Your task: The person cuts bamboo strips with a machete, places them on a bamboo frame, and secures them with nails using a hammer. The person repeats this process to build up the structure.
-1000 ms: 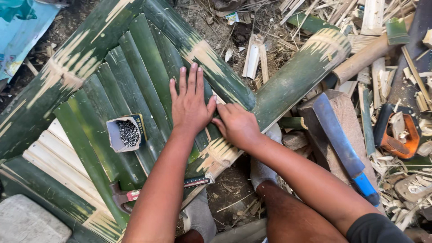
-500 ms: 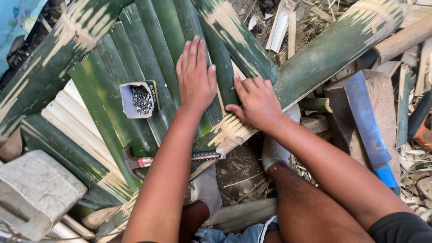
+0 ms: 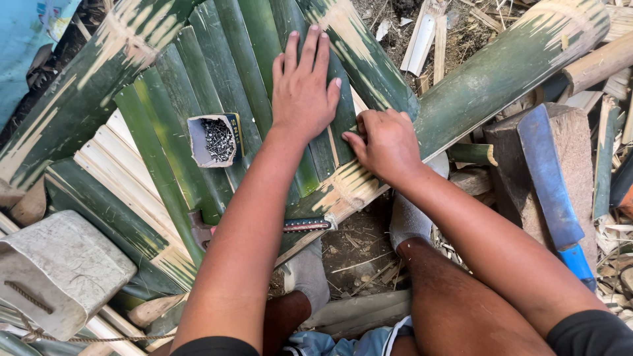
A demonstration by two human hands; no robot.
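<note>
Split green bamboo slats point(image 3: 198, 99) lie side by side in a fan across thicker bamboo poles. My left hand point(image 3: 304, 86) rests flat on the slats, fingers spread and pointing away from me. My right hand point(image 3: 386, 142) sits just to its right, fingers curled down on the edge of a slat where it meets a thick bamboo pole point(image 3: 501, 72); whether it pinches anything is hidden. A small open box of nails point(image 3: 214, 140) stands on the slats left of my left forearm.
A hammer point(image 3: 306, 225) lies under my left forearm. A blue-handled machete point(image 3: 550, 188) rests on a wooden chopping block point(image 3: 587, 142) at right. A grey concrete block point(image 3: 59, 270) sits at lower left. Bamboo scraps and shavings point(image 3: 428, 39) litter the ground.
The view has tilted down and closer. My left hand stays flat on the slats; my right hand has curled its fingers more tightly at the slat edge.
</note>
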